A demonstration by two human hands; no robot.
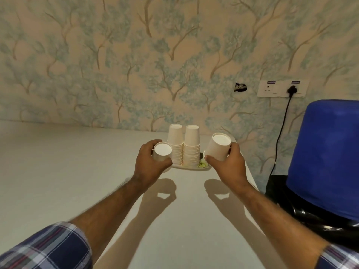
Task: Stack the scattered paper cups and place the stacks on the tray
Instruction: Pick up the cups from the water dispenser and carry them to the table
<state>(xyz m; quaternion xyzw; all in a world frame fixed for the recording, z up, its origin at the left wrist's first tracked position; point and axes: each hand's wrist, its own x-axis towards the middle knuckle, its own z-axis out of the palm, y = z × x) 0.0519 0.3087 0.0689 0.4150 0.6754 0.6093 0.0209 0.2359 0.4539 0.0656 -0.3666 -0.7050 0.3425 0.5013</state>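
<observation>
Two tall stacks of upside-down white paper cups, a left stack (175, 144) and a right stack (192, 145), stand side by side on a small white tray (187, 167) at the far end of the table. My left hand (149, 164) grips an inverted paper cup (162, 151) just left of the tray. My right hand (226, 164) holds another inverted cup (218, 146), tilted, just right of the stacks and above the tray's right end. Both cups are lifted off the table.
The pale table (97, 171) runs up to a wallpapered wall. A blue covered object (328, 156) on black plastic stands at the right beside the table. A wall socket (282, 88) with a black cable hangs behind it.
</observation>
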